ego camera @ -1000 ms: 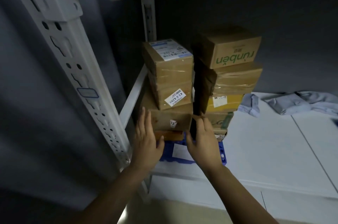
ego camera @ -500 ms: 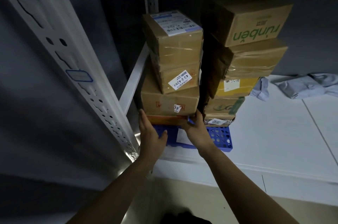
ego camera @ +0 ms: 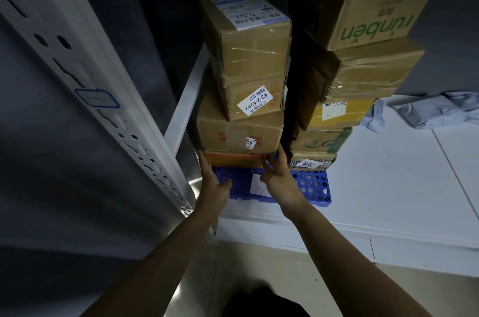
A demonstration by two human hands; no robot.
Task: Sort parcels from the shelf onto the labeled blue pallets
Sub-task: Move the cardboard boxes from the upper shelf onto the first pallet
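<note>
Cardboard parcels: nine, two stacks, blue pallet (ego camera: 308, 187); both hands' grip clasping bottom parcel (ego camera: 233, 160).

We cannot see most of the blue pallet (ego camera: 308, 187), which lies under two stacks of cardboard parcels. The left hand (ego camera: 215, 182) hides the near left corner of the flat orange parcel (ego camera: 233, 160) at the bottom. The print on the small paper label (ego camera: 256, 183) on the pallet is too small for us to read. The top edge cuts off the runben box (ego camera: 375, 13).

Cardboard parcels (ego camera: 246, 57) stacked on blue pallet (ego camera: 311, 187).
</note>
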